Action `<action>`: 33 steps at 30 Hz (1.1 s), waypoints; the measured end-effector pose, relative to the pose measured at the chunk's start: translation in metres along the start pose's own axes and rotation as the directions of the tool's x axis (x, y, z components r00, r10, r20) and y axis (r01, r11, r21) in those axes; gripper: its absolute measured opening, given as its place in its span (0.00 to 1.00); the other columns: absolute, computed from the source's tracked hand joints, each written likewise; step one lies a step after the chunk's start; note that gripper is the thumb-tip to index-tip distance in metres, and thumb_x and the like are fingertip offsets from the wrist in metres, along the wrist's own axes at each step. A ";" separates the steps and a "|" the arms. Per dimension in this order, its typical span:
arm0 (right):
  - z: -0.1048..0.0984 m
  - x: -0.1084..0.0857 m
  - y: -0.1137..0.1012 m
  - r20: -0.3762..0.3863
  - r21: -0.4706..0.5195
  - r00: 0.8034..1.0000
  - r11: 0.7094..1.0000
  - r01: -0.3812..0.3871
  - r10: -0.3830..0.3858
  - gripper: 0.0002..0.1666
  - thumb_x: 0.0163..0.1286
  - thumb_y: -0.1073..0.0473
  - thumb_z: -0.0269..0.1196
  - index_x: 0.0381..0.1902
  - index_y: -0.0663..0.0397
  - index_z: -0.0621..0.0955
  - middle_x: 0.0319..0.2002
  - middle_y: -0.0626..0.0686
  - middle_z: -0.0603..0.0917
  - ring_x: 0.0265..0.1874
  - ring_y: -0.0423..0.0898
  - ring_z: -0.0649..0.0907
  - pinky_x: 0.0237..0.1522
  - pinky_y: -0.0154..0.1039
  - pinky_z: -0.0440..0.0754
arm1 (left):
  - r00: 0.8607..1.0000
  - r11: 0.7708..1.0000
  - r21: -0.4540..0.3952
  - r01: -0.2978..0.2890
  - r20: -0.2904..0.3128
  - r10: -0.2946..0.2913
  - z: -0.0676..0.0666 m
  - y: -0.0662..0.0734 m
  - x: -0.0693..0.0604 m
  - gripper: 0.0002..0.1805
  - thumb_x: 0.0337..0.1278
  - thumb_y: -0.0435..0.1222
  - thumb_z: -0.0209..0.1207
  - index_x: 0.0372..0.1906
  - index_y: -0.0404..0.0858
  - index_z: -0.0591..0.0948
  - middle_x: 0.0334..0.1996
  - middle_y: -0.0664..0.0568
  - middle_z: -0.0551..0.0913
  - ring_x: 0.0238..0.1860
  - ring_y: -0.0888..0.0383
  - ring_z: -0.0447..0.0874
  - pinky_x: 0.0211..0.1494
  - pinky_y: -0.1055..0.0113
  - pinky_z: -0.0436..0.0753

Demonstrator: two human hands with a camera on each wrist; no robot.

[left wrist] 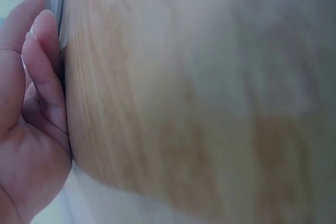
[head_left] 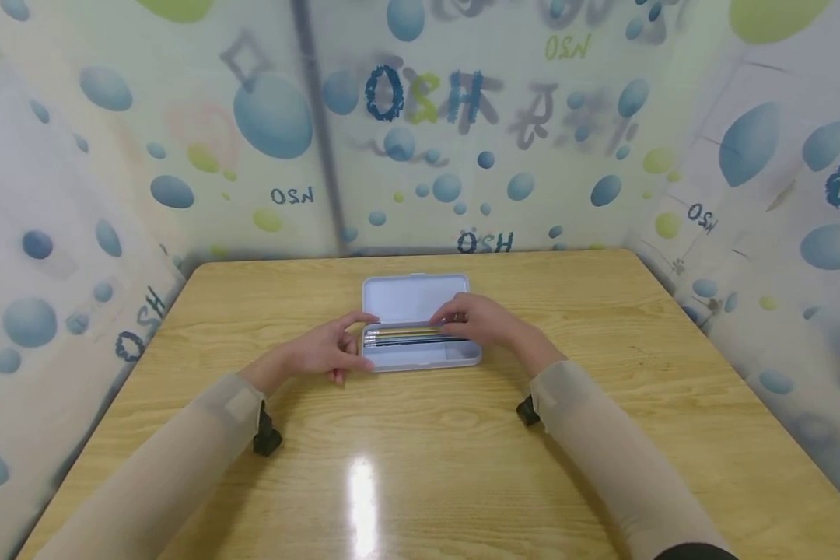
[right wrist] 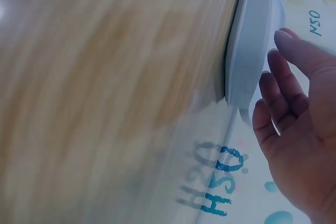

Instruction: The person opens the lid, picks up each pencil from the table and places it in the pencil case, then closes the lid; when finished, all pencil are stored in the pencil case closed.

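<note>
A pale white-blue pencil case (head_left: 409, 358) lies on the table with its lid (head_left: 402, 297) raised at the back. Several pencils (head_left: 400, 337), yellow and dark, lie lengthwise in its rear part. My left hand (head_left: 322, 348) holds the case's left end, thumb at the front corner and index finger by the hinge. Over the case's right side is my right hand (head_left: 483, 320), its fingertips above the pencils' right ends. In the right wrist view that hand (right wrist: 299, 103) has loosely bent fingers and thumb apart, with nothing visible between them, beside the case's side wall (right wrist: 249, 40).
The wooden table (head_left: 420, 443) extends around the case, with a bright glare spot near its front. Patterned curtain walls (head_left: 420, 171) stand behind and at both sides. Small dark devices (head_left: 267, 437) sit at both wrists.
</note>
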State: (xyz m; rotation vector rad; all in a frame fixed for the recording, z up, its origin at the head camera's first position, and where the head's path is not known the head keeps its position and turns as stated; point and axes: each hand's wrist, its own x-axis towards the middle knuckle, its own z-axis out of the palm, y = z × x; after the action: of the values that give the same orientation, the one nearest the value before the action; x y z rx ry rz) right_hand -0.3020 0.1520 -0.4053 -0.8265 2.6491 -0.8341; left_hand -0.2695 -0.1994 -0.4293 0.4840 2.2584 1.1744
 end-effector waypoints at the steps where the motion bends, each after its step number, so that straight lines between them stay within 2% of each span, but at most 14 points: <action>1: -0.002 -0.003 0.002 -0.008 0.009 1.000 1.000 -0.007 0.007 0.13 0.83 0.54 0.67 0.59 0.38 0.91 0.56 0.47 0.87 0.52 0.47 0.81 0.60 0.48 0.82 | 1.000 1.000 0.003 0.000 -0.001 0.000 0.000 0.000 0.000 0.52 0.67 0.47 0.77 0.86 0.53 0.57 0.31 0.50 0.80 0.20 0.55 0.84 0.26 0.67 0.82; 9: -0.014 -0.024 0.020 -0.054 0.071 0.998 0.997 -0.036 0.040 0.13 0.82 0.54 0.68 0.59 0.41 0.91 0.57 0.47 0.90 0.51 0.49 0.81 0.56 0.45 0.81 | 1.000 1.000 0.023 -0.009 -0.022 0.010 0.002 0.000 -0.004 0.53 0.67 0.49 0.76 0.87 0.55 0.56 0.32 0.49 0.80 0.22 0.53 0.86 0.28 0.64 0.85; 15: -0.023 -0.036 0.034 -0.068 0.063 0.996 0.996 -0.060 0.064 0.15 0.83 0.55 0.66 0.63 0.44 0.90 0.55 0.50 0.89 0.52 0.51 0.81 0.58 0.47 0.81 | 0.999 1.000 0.006 -0.022 -0.029 0.022 0.001 0.001 -0.007 0.56 0.68 0.47 0.76 0.89 0.54 0.52 0.35 0.48 0.83 0.25 0.51 0.89 0.30 0.61 0.88; 18: -0.026 -0.040 0.039 -0.084 0.070 0.992 0.994 -0.085 0.091 0.17 0.83 0.55 0.65 0.65 0.45 0.89 0.55 0.52 0.88 0.53 0.51 0.81 0.59 0.49 0.81 | 0.995 0.999 -0.020 -0.050 -0.084 0.048 -0.001 0.002 -0.010 0.54 0.71 0.46 0.74 0.90 0.52 0.52 0.37 0.45 0.85 0.25 0.48 0.90 0.29 0.58 0.88; 20: -0.028 -0.041 0.042 -0.097 0.078 0.989 0.991 -0.106 0.114 0.17 0.84 0.54 0.64 0.65 0.45 0.88 0.56 0.53 0.88 0.53 0.52 0.82 0.59 0.49 0.82 | 0.985 0.996 -0.025 -0.083 -0.157 0.078 -0.005 0.004 -0.013 0.48 0.75 0.45 0.71 0.89 0.49 0.56 0.39 0.41 0.86 0.25 0.46 0.90 0.29 0.56 0.89; 23: -0.030 -0.039 0.047 -0.109 0.108 0.982 0.984 -0.144 0.155 0.18 0.85 0.52 0.63 0.67 0.45 0.87 0.56 0.54 0.87 0.52 0.52 0.82 0.56 0.49 0.83 | 0.954 0.992 -0.015 -0.127 -0.275 0.118 -0.011 0.006 -0.012 0.39 0.79 0.42 0.67 0.86 0.43 0.64 0.40 0.36 0.85 0.27 0.47 0.90 0.30 0.57 0.90; 25: -0.032 -0.036 0.049 -0.114 0.135 0.977 0.977 -0.163 0.178 0.19 0.85 0.50 0.63 0.68 0.45 0.86 0.57 0.54 0.87 0.52 0.53 0.83 0.55 0.48 0.84 | 0.936 0.990 -0.012 -0.141 -0.328 0.130 -0.015 0.008 -0.009 0.35 0.81 0.41 0.65 0.84 0.39 0.66 0.44 0.34 0.84 0.33 0.47 0.92 0.32 0.57 0.91; 26: -0.032 -0.034 0.051 -0.113 0.149 0.975 0.973 -0.174 0.191 0.21 0.86 0.49 0.63 0.69 0.45 0.85 0.59 0.54 0.86 0.53 0.53 0.83 0.56 0.48 0.84 | 0.931 0.990 -0.014 -0.141 -0.343 0.127 -0.018 0.008 -0.006 0.34 0.82 0.40 0.64 0.83 0.38 0.67 0.46 0.34 0.84 0.36 0.46 0.92 0.34 0.58 0.91; 28: -0.033 -0.029 0.052 -0.111 0.191 0.971 0.964 -0.186 0.210 0.23 0.86 0.48 0.62 0.72 0.46 0.82 0.62 0.56 0.85 0.56 0.54 0.84 0.58 0.50 0.86 | 0.926 0.992 -0.016 -0.124 -0.362 0.110 -0.021 0.009 -0.001 0.34 0.82 0.41 0.63 0.83 0.37 0.67 0.52 0.34 0.83 0.43 0.44 0.93 0.37 0.59 0.92; 33: -0.031 -0.015 0.052 -0.112 0.318 0.962 0.926 -0.202 0.248 0.30 0.86 0.51 0.62 0.79 0.49 0.75 0.70 0.60 0.80 0.66 0.59 0.83 0.67 0.56 0.86 | 0.925 0.997 -0.021 -0.076 -0.375 0.063 -0.025 0.009 0.014 0.34 0.85 0.44 0.60 0.85 0.40 0.65 0.67 0.34 0.79 0.59 0.38 0.88 0.46 0.58 0.93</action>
State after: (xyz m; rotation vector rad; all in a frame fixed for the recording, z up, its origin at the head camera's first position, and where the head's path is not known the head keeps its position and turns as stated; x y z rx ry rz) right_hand -0.3249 0.2098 -0.4098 -0.3853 2.5777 -1.2402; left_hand -0.2955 -0.2025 -0.4139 0.3505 2.5517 1.4430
